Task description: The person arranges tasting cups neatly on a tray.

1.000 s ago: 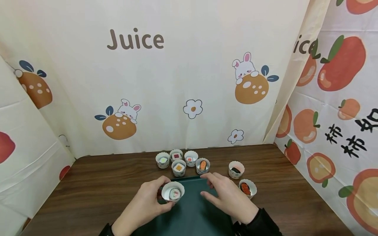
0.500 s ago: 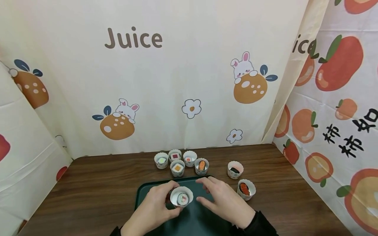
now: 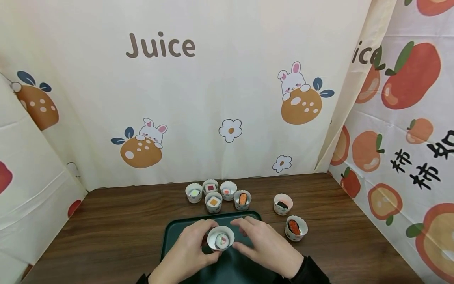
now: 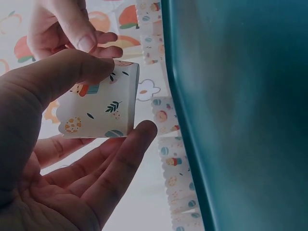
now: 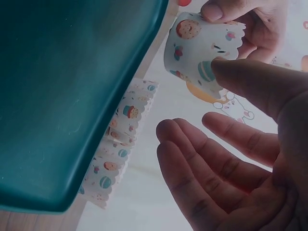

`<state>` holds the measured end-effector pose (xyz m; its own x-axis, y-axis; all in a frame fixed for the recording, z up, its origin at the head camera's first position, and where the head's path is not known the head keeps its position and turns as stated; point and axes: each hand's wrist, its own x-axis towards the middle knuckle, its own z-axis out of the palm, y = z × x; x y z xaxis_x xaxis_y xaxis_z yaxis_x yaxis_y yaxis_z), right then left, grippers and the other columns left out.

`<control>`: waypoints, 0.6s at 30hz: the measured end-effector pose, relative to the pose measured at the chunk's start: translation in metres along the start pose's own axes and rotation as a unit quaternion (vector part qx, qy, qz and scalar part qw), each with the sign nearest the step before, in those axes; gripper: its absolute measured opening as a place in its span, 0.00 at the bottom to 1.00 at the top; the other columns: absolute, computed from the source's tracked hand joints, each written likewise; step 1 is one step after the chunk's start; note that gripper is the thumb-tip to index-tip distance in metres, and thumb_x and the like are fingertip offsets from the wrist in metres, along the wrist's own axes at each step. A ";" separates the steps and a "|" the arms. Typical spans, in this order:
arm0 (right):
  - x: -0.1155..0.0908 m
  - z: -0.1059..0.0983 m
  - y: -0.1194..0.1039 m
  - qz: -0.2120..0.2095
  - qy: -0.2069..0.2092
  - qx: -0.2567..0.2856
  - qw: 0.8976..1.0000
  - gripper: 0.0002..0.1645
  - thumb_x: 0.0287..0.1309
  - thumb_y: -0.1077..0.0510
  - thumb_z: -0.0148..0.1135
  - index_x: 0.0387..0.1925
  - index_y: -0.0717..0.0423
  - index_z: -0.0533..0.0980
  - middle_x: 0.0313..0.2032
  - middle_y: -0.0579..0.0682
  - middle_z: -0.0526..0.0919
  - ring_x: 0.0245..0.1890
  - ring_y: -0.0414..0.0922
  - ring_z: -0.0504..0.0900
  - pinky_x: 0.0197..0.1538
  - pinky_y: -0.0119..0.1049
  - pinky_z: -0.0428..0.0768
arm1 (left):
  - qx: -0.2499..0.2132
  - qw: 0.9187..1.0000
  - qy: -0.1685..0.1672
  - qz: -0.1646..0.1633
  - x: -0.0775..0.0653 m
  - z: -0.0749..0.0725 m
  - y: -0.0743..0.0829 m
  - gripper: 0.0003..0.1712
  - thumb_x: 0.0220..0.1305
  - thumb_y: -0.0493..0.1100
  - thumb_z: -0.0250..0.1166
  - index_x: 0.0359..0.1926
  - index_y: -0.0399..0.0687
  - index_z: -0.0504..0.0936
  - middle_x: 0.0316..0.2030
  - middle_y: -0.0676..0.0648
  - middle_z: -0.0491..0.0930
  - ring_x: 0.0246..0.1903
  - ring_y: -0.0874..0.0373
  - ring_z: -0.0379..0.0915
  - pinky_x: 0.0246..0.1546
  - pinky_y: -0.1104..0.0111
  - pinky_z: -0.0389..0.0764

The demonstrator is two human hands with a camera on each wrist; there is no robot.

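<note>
A tray [image 3: 230,270] lies on the counter [image 3: 106,221]; above it, between the left hand [image 3: 193,244] and the right hand [image 3: 264,244], a cup [image 3: 212,237] — roll [image 3: 222,241] inside. Behind the tray cluster five more cups [image 3: 213,210]; off right stand two others [image 3: 293,236] — one farther back.

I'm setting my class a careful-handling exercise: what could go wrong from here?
1. The left hand grips the baking cup over the tray; if it tilts further, the sushi roll inside might tumble out.
2. The baking cup's wall looks thin, so a hard squeeze might buckle it.
3. A patterned cup holding yellow-centred sushi stands close beyond the tray's far edge; pushing the tray could knock it.
</note>
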<state>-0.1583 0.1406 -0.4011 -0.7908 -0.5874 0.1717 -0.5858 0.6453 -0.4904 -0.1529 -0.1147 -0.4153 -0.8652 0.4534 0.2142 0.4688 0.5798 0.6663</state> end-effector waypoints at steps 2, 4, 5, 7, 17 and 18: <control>0.000 0.001 0.000 -0.007 -0.003 0.004 1.000 0.28 0.72 0.45 0.70 0.67 0.52 0.78 0.46 0.43 0.85 0.42 0.34 0.82 0.42 0.29 0.82 | 0.001 1.000 -0.001 -0.003 0.000 0.001 0.000 0.25 0.55 0.42 0.84 0.52 0.54 0.82 0.42 0.56 0.80 0.35 0.71 0.70 0.35 0.74 0.78; 0.000 0.002 -0.001 -0.014 -0.005 0.009 1.000 0.28 0.72 0.45 0.70 0.66 0.52 0.78 0.47 0.42 0.85 0.42 0.34 0.82 0.42 0.28 0.82 | -0.001 1.000 -0.001 -0.006 -0.001 0.002 0.000 0.25 0.55 0.42 0.84 0.52 0.54 0.82 0.43 0.56 0.78 0.35 0.70 0.70 0.36 0.74 0.79; 0.001 0.003 -0.001 -0.018 -0.006 0.012 1.000 0.28 0.72 0.46 0.70 0.66 0.52 0.78 0.46 0.42 0.85 0.42 0.34 0.82 0.42 0.28 0.82 | -0.002 1.000 -0.001 -0.006 -0.001 0.003 0.000 0.26 0.55 0.42 0.84 0.52 0.54 0.83 0.43 0.55 0.78 0.35 0.70 0.70 0.36 0.74 0.79; 0.001 0.004 -0.002 -0.023 -0.007 0.018 1.000 0.27 0.72 0.47 0.70 0.66 0.51 0.78 0.47 0.42 0.84 0.42 0.34 0.81 0.42 0.27 0.82 | -0.006 1.000 0.001 -0.004 -0.001 0.004 0.000 0.26 0.55 0.42 0.83 0.53 0.53 0.83 0.44 0.55 0.78 0.36 0.71 0.70 0.37 0.75 0.80; 0.001 0.005 -0.005 -0.028 -0.002 0.018 0.999 0.32 0.70 0.47 0.72 0.69 0.55 0.76 0.55 0.47 0.85 0.44 0.32 0.80 0.44 0.27 0.83 | -0.037 0.999 0.004 0.004 0.000 0.010 0.000 0.31 0.56 0.40 0.83 0.59 0.48 0.81 0.48 0.52 0.79 0.42 0.69 0.78 0.39 0.76 0.85; 0.001 0.005 -0.005 -0.028 -0.002 0.019 0.999 0.33 0.70 0.47 0.72 0.69 0.55 0.75 0.55 0.48 0.85 0.45 0.32 0.80 0.45 0.27 0.83 | -0.037 0.999 0.003 0.002 0.000 0.010 0.000 0.32 0.56 0.39 0.83 0.60 0.48 0.80 0.49 0.51 0.79 0.42 0.69 0.78 0.39 0.76 0.85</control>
<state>-0.1553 0.1346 -0.4028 -0.7564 -0.6239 0.1966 -0.6219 0.5926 -0.5120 -0.1509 -0.1082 -0.4224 -0.8646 0.4515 0.2204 0.4577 0.5267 0.7163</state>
